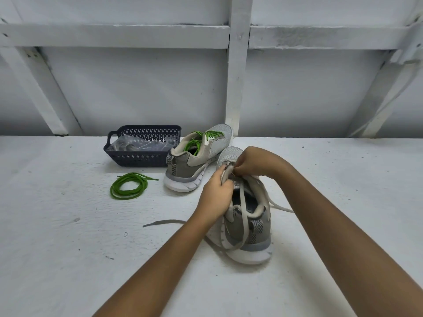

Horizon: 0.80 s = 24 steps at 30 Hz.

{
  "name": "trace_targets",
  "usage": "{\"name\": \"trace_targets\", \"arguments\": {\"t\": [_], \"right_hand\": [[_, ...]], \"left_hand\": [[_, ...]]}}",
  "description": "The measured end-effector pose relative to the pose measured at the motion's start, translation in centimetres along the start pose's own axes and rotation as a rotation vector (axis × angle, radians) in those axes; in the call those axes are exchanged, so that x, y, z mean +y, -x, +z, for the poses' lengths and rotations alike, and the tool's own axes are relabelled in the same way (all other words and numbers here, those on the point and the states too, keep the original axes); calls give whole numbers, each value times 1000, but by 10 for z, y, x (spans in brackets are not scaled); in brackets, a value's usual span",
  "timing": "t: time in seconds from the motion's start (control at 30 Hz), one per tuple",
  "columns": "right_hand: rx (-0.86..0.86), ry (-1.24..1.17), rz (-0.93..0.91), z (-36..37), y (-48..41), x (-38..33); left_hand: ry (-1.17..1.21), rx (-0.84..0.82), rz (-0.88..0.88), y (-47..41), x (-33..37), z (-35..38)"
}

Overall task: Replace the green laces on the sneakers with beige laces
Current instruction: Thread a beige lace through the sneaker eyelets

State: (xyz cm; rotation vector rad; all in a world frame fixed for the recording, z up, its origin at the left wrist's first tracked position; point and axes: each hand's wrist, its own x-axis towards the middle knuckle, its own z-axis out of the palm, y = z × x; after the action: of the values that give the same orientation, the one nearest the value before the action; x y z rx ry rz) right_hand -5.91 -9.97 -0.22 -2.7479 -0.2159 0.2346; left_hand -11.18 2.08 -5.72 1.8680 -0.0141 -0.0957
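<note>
Left hand (216, 191) is gripping the near sneaker (248, 227) steady while right hand (249, 162) is pinching the beige lace (243, 216) through an eyelet.

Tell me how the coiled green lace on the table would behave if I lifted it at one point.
The green lace is probably floppy: it lies in loose, uneven loops on the table, so it would likely uncoil and dangle. It looks thin, so it is likely very light and would slide easily if pushed.
</note>
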Motion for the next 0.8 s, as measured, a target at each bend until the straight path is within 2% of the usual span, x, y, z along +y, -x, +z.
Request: {"name": "trace_targets", "arguments": {"t": [0.1, 0.23, 0.37, 0.5, 0.53, 0.63, 0.77, 0.8], "right_hand": [[45, -114, -42, 2, -3, 3], [87, -540, -86, 7, 7, 23], [93, -778, -138, -5, 33, 30], [-172, -1155, -332, -26, 59, 33], [-224, -1179, -353, -30, 62, 32], [-207, -951, -341, -30, 60, 29], [74, -375, -115, -18, 36, 13], [97, -237, -90, -14, 29, 9]], "left_hand": [[-4, 10, 2, 0, -1, 0], [-4, 15, 22, 1, 0, 0], [-7, 27, 32, 0, -1, 0], [-12, 26, 27, 1, -2, 1], [-14, 29, 30, 0, -2, 1], [-18, 32, 34, -1, -3, 2], [-20, 20, 24, -1, -3, 3], [-17, 20, 20, -1, -3, 3]]}}
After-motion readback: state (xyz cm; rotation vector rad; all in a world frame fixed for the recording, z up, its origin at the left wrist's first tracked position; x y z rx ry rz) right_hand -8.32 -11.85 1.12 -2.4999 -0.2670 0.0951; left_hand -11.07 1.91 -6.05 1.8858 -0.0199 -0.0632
